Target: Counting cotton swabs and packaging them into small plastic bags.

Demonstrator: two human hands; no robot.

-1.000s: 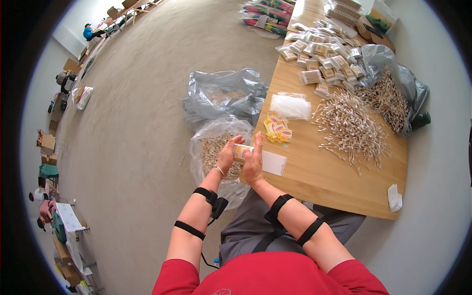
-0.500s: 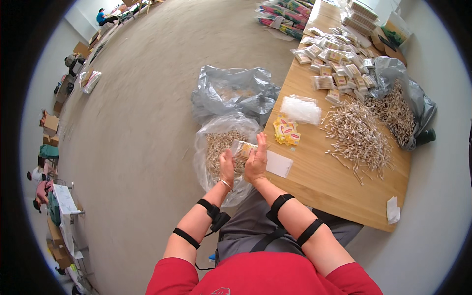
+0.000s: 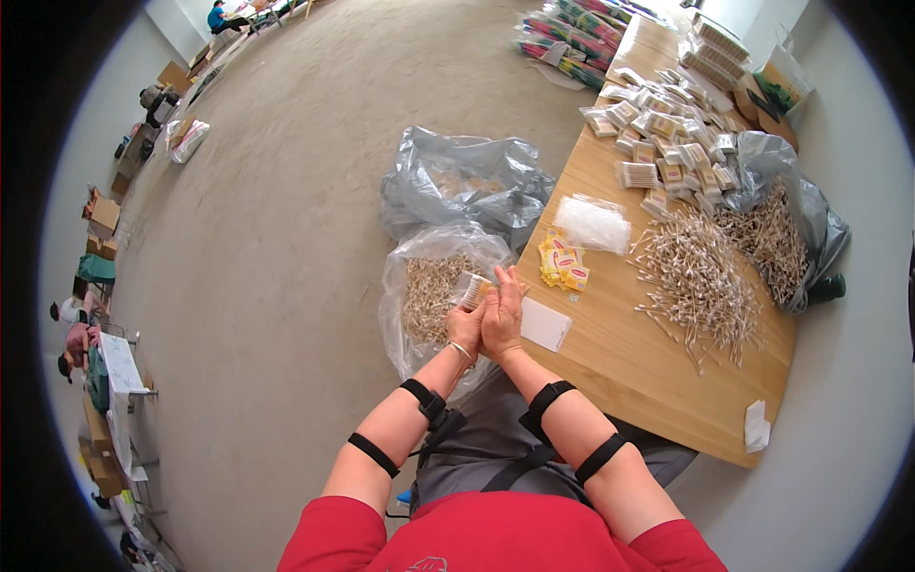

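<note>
Two hands pressed together off the wooden table's point(image 3: 620, 362) near edge: left hand point(image 3: 466, 325) and right hand point(image 3: 502, 319) closed around a small swab bundle point(image 3: 474, 290), above an open clear bag point(image 3: 434, 296); bare floor point(image 3: 286, 248) leftward.

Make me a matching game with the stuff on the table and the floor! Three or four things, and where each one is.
Things:
1. small bundle of sticks
2. yellow packets
3. white card
4. clear bag of sticks

Places:
A. on the floor beside the table
B. between both hands
C. flat at the table's near edge
D. on the table by the clear wrapper

Pairs: 1-B, 2-D, 3-C, 4-A
</note>
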